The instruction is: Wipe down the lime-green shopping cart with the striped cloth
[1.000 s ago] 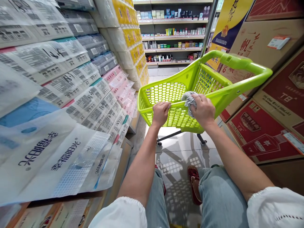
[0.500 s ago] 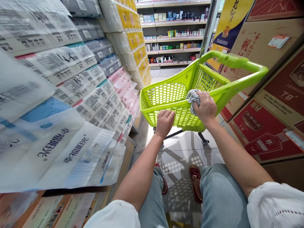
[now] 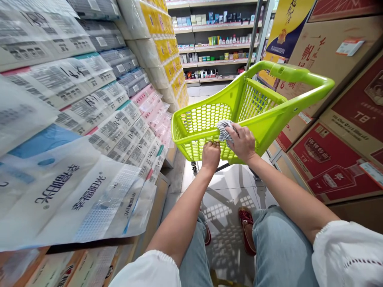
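Green cart (image 3: 271,124), striped cloth (image 3: 224,130) in right fingers (image 3: 239,132) — packs (image 3: 67,199) reading 幸福阳光.

The cart (image 3: 267,124) is lime green, the cloth (image 3: 224,130) striped grey and white, the jeans (image 3: 283,243) pale blue.

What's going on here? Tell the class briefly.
A person is at a green shopping cart. The right grip holds a striped cloth at the cart's near rim. The left grip is beside it at the latticed side, its exact hold unclear. Wrapped packages are stacked on the left, cartons on the right, and stocked shelves stand beyond.
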Motion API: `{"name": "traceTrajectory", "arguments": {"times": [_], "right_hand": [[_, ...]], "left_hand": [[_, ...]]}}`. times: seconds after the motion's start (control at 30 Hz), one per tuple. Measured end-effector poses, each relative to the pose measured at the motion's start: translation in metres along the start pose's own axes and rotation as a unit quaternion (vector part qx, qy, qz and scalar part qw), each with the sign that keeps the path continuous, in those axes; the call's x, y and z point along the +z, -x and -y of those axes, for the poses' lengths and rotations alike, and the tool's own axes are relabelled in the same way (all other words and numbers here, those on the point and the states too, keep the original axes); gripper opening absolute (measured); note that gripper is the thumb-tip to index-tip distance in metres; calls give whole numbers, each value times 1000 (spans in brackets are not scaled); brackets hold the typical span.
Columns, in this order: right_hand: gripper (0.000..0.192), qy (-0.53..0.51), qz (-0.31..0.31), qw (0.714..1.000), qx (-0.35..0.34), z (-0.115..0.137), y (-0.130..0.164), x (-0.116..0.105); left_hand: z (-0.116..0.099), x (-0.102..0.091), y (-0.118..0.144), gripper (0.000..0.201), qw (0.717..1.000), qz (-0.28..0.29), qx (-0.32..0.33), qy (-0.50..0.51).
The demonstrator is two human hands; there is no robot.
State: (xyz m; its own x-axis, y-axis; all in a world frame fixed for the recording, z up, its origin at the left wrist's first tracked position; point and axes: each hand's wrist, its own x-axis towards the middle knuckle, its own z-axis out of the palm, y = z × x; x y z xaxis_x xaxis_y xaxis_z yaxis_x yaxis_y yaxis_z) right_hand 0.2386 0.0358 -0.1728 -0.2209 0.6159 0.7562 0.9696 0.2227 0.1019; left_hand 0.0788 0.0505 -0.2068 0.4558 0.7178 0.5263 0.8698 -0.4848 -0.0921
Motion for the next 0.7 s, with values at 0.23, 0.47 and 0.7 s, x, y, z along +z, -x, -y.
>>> {"name": "traceTrajectory", "arguments": {"times": [0.23, 0.47, 0.7], "right_hand": [[36, -8, 32, 996, -80, -4, 32, 47], [32, -32, 188, 969, -155, -5, 89, 79], [27, -11, 130, 983, -132, -14, 56, 55]], "left_hand": [[13, 4, -7, 27, 998, 23, 44, 28], [15, 9, -8, 25, 998, -6, 61, 18], [13, 10, -10, 27, 998, -3, 53, 42]]}}
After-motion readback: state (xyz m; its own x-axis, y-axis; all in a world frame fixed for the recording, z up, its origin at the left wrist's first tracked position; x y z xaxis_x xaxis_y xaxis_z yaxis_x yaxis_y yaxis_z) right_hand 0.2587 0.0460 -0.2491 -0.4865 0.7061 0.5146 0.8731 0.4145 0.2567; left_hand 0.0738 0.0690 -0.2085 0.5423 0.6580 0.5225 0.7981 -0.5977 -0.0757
